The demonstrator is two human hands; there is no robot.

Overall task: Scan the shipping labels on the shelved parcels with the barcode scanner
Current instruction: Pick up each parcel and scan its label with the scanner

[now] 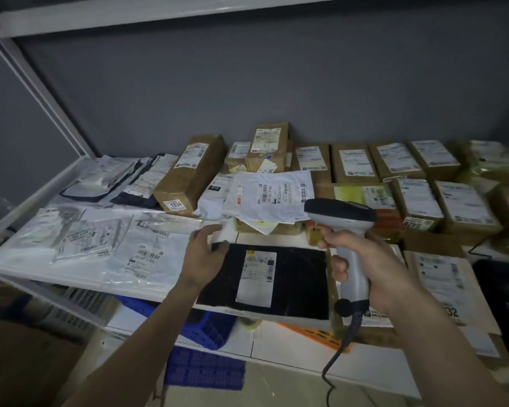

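Note:
A grey barcode scanner (343,218) with a dark head is gripped in my right hand (368,259), its head pointing left over the shelf and its coiled cable hanging down. My left hand (202,254) pinches the top left corner of a flat black parcel (297,277) at the shelf's front edge. A white shipping label (257,277) with barcodes faces up on that parcel. Behind it lies a crumpled white mailer bag (272,195) with its own label.
The white shelf (41,268) carries clear and white poly bags on the left and several brown cardboard boxes (188,174) with labels at the back and right. A blue crate (209,327) and an orange one sit below. A metal upright (41,92) stands at the left.

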